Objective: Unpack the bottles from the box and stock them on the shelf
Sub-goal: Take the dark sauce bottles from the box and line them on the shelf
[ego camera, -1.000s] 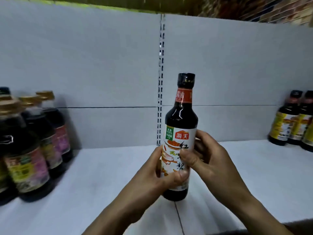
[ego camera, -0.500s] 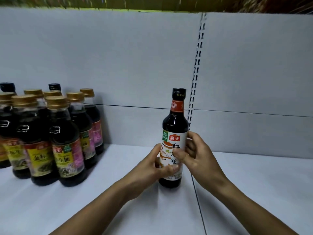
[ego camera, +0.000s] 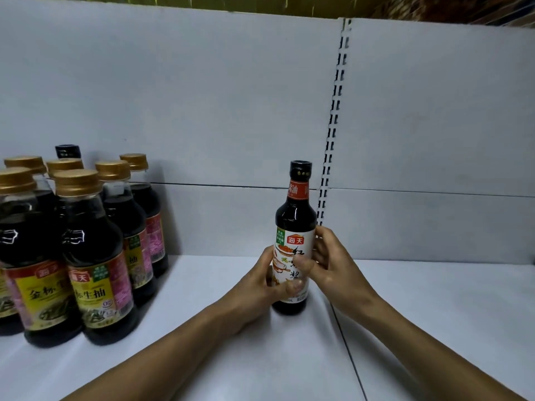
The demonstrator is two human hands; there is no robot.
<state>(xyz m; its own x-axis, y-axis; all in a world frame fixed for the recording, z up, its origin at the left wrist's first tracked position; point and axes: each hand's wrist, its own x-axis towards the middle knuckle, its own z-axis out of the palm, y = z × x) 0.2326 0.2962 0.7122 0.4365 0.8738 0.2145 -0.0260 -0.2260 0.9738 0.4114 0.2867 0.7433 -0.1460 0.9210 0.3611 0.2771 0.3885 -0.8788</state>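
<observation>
A dark soy sauce bottle (ego camera: 296, 218) with a black cap and a white label stands upright on the white shelf (ego camera: 202, 285), near the seam between two shelf boards. My left hand (ego camera: 260, 282) grips its lower label from the left, thumb across the front. From the right, my right hand (ego camera: 327, 264) wraps around the label, its thumb on the front. The box is out of view.
A group of several dark bottles with gold caps (ego camera: 84, 250) stands on the shelf at the left, one black-capped bottle (ego camera: 68, 151) behind them. A slotted upright (ego camera: 333, 125) runs down the white back panel just behind the held bottle.
The bottle was carried in the air and now stands on the shelf, held by both hands. The view has swung left, so the left bottle group shows more fully.
</observation>
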